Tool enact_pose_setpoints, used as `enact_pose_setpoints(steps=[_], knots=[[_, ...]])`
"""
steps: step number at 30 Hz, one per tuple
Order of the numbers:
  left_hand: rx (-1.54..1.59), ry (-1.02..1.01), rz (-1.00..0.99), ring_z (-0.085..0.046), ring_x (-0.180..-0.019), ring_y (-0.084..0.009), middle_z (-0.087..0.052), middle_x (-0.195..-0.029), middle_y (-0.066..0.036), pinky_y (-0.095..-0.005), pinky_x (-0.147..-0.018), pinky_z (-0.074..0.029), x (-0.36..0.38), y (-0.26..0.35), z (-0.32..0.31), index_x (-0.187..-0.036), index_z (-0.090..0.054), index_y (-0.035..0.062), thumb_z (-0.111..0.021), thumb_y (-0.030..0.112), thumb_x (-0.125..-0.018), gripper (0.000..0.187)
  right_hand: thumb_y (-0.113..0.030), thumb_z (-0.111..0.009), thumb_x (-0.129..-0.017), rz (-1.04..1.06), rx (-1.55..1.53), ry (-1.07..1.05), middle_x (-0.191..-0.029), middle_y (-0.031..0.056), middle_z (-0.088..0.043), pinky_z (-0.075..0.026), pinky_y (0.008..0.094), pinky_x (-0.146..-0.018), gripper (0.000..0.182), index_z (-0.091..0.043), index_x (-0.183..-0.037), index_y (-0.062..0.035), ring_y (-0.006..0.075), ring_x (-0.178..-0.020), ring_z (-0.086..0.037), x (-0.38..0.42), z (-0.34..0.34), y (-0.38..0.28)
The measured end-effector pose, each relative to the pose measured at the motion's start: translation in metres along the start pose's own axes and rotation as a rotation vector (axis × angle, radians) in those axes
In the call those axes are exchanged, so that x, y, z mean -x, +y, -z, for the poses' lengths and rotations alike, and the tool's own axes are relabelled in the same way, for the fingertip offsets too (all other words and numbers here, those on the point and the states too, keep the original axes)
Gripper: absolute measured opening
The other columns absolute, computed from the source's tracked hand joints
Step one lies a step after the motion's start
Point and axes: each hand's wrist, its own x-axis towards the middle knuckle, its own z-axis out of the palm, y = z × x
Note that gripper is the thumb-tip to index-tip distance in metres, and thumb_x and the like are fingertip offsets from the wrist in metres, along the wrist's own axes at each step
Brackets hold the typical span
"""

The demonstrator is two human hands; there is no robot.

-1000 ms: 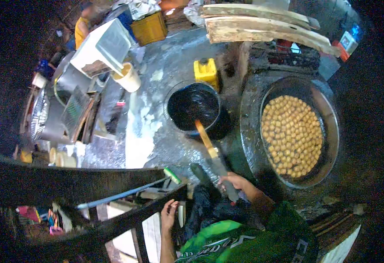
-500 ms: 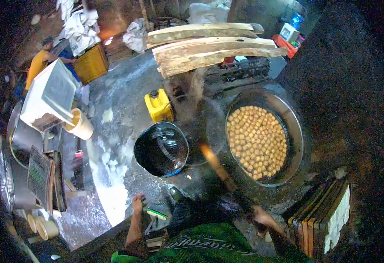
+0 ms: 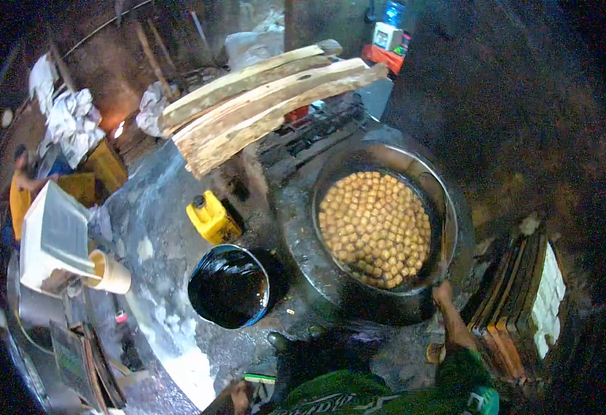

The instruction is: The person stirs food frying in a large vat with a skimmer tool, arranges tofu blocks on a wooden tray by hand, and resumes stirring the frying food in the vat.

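Observation:
My right hand (image 3: 443, 294) is closed around the handle of a long-handled tool (image 3: 444, 252), just outside the near right rim of a large round pan. The handle runs up along the pan's right side; its far end is hard to make out. Many small golden-brown pieces (image 3: 379, 228) float close together in dark liquid inside the pan (image 3: 419, 166). My left hand (image 3: 240, 395) hangs low at the bottom edge, close to a green-edged brush-like thing (image 3: 259, 378). Its fingers are too dark and blurred to read.
A dark liquid-filled drum (image 3: 230, 287) and a yellow jerrycan (image 3: 213, 218) stand left of the pan. Long split planks (image 3: 268, 104) lie beyond. Stacked wooden frames (image 3: 507, 311) lean at right. Another person (image 3: 20, 197) is at far left, near a white box (image 3: 57, 238).
The tool has swung from beside the drum to the pan's right side, and my right hand has risen toward the rim. My left hand has dropped lower. The view has shifted and turned.

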Motion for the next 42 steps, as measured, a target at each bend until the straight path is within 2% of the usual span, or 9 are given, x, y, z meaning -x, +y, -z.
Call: enact_pose_setpoints(steps=[2, 3, 7, 20, 24, 29, 33, 36, 42], knots=[[0.014, 0.067, 0.392, -0.058, -0.086, -0.0225, -0.062, -0.090, -0.011, -0.0365, -0.074, -0.046, 0.025, 0.005, 0.000, -0.097, -0.058, 0.0020, -0.043, 0.043, -0.091, 0.044, -0.019, -0.058, -0.081, -0.021, 0.065, 0.129, -0.067, 0.0173, -0.050, -0.045, 0.0432, -0.059, 0.016, -0.058, -0.076, -0.0030, 0.0279, -0.061, -0.048, -0.037, -0.027, -0.048], [0.024, 0.084, 0.475, -0.058, -0.086, -0.0224, -0.062, -0.091, -0.011, -0.0362, -0.074, -0.046, 0.039, 0.008, 0.001, -0.098, -0.058, 0.0022, -0.043, 0.042, -0.091, 0.043, -0.021, -0.060, -0.073, 0.079, -0.074, 0.202, -0.076, 0.0151, -0.062, -0.050, 0.0467, -0.060, 0.028, -0.060, -0.094, -0.0027, 0.0339, -0.068, -0.059, -0.029, -0.017, -0.090], [0.037, 0.071, 0.552, -0.058, -0.087, -0.0217, -0.062, -0.092, -0.010, -0.0348, -0.074, -0.047, 0.065, 0.018, -0.005, -0.100, -0.057, 0.0029, -0.046, 0.038, -0.090, 0.038, -0.019, -0.060, -0.073, 0.139, -0.174, 0.032, -0.083, 0.0163, -0.061, -0.048, 0.0453, -0.066, 0.032, -0.057, -0.100, -0.0028, 0.0347, -0.073, -0.058, -0.033, -0.030, -0.156], [0.350, -0.045, 0.893, -0.060, -0.088, -0.0194, -0.061, -0.097, -0.010, -0.0304, -0.075, -0.048, -0.071, 0.006, -0.060, -0.109, -0.053, 0.0053, -0.056, 0.023, -0.089, 0.028, -0.012, -0.061, -0.071, 0.223, -0.294, -0.116, -0.110, 0.0213, -0.056, -0.042, 0.0407, -0.086, 0.060, -0.041, -0.128, -0.0042, 0.0389, -0.095, -0.053, 0.188, 0.155, -0.051], [0.189, 0.074, 0.744, -0.059, -0.081, -0.0176, -0.060, -0.090, -0.007, -0.0318, -0.067, -0.048, -0.081, 0.074, -0.101, -0.095, -0.055, 0.0038, -0.055, 0.019, -0.089, 0.017, -0.011, -0.061, -0.070, 0.142, -0.171, -0.127, -0.115, 0.0228, -0.052, -0.041, 0.0447, -0.087, 0.065, -0.038, -0.130, -0.0024, 0.0422, -0.097, -0.051, 0.153, 0.167, -0.048], [0.375, -0.028, 0.546, -0.052, -0.071, -0.0150, -0.056, -0.085, -0.005, -0.0314, -0.067, -0.044, -0.019, -0.005, -0.046, -0.083, -0.057, 0.0029, -0.053, 0.013, -0.089, 0.012, -0.010, -0.060, -0.070, 0.150, -0.149, 0.131, -0.110, 0.0212, -0.054, -0.042, 0.0426, -0.083, 0.060, -0.041, -0.126, -0.0026, 0.0400, -0.094, -0.052, -0.011, 0.125, -0.082], [0.600, 0.069, 0.558, -0.051, -0.076, -0.0167, -0.056, -0.083, -0.006, -0.0321, -0.072, -0.043, 0.043, 0.032, -0.019, -0.076, -0.053, 0.0028, -0.052, 0.006, -0.086, 0.011, -0.009, -0.060, -0.070, 0.068, -0.115, 0.191, -0.107, 0.0199, -0.055, -0.043, 0.0410, -0.080, 0.056, -0.043, -0.123, -0.0027, 0.0383, -0.091, -0.054, -0.118, 0.073, -0.138], [0.159, 0.134, 0.612, -0.052, -0.078, -0.0180, -0.056, -0.084, -0.006, -0.0329, -0.073, -0.043, 0.079, 0.056, -0.024, -0.078, -0.053, 0.0022, -0.054, 0.007, -0.086, 0.010, -0.009, -0.060, -0.070, 0.051, -0.106, 0.121, -0.104, 0.0189, -0.056, -0.043, 0.0398, -0.078, 0.053, -0.045, -0.121, -0.0028, 0.0370, -0.088, -0.054, -0.134, 0.032, -0.175], [0.074, 0.094, 0.644, -0.054, -0.082, -0.0206, -0.057, -0.086, -0.006, -0.0346, -0.075, -0.044, 0.095, 0.042, -0.052, -0.081, -0.054, 0.0009, -0.056, 0.010, -0.085, 0.010, -0.007, -0.059, -0.070, 0.252, -0.204, 0.008, -0.098, 0.0169, -0.059, -0.044, 0.0374, -0.074, 0.047, -0.049, -0.116, -0.0031, 0.0344, -0.084, -0.056, -0.078, 0.008, -0.174]])
